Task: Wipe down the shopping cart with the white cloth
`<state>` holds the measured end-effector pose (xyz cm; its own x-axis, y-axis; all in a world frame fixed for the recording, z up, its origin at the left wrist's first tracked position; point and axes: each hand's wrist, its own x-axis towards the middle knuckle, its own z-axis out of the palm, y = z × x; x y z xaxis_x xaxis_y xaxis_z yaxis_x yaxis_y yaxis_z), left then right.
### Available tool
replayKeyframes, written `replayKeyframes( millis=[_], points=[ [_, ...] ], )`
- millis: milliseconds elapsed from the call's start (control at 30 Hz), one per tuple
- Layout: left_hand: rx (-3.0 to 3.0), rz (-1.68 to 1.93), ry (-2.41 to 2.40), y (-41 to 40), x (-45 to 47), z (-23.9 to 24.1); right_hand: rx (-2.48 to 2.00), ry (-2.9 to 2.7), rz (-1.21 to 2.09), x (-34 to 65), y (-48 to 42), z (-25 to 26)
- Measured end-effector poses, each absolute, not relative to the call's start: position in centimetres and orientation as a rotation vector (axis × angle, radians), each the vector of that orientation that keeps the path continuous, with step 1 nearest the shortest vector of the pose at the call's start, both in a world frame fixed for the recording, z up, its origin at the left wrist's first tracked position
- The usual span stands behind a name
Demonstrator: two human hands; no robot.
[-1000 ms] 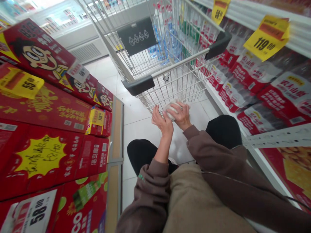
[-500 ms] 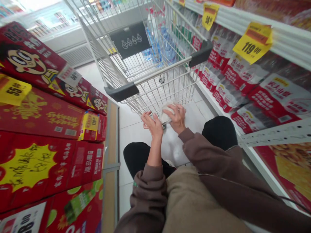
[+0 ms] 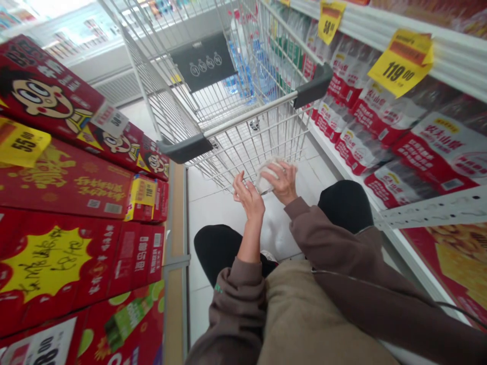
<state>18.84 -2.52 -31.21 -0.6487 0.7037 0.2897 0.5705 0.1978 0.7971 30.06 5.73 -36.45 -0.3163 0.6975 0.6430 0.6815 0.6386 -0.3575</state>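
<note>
My right hand [image 3: 284,183] is closed around a crumpled off-white cloth [image 3: 265,181], low behind the near end of a wire shopping cart [image 3: 253,113]. Beside it, on the left, my left hand [image 3: 251,201] has its fingers apart and slightly bent, with nothing seen in them. Its fingertips are close to the cart's lower wires; whether they touch is unclear. The cart has dark grey grips at both ends of its handle and a dark grey panel [image 3: 205,62] inside. Part of the cloth is hidden behind my right fingers.
Red cartons [image 3: 61,172] with yellow price tags are stacked on the left. A white shelf [image 3: 452,56] on the right holds packs of red-labelled bottles [image 3: 441,147]. Blue bottles [image 3: 262,68] show through the cart's wires. My knees are bent on either side of my hands.
Both hands have shifted slightly to the right, the cloth moving along in my right hand. The cart's left grip appears a little further left.
</note>
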Motion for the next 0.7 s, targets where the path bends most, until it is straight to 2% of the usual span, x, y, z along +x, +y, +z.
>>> replayKeyframes(
  millis=[67, 267, 367, 533, 700],
  points=[
    [1.244, 1.433, 2.306, -2.7, 18.6, -30.9, -1.079, -2.107, 0.034, 30.1, 6.0, -36.7],
    [1.222, 1.425, 2.287, -2.6, 18.5, -30.8, -1.328, -1.755, 0.041, 33.2, 7.6, -37.3],
    [1.233, 1.417, 2.297, -2.5, 18.5, -31.1, -1.351, -1.799, 0.031, 32.8, 7.2, -36.9],
    [1.266, 1.403, 2.304, -2.7, 18.2, -31.3, -1.236, -1.977, 0.028, 32.3, 7.1, -37.5],
    [1.270, 1.403, 2.307, -2.7, 18.1, -31.4, -1.146, -1.788, 0.046, 33.8, 8.0, -38.7]
  ],
)
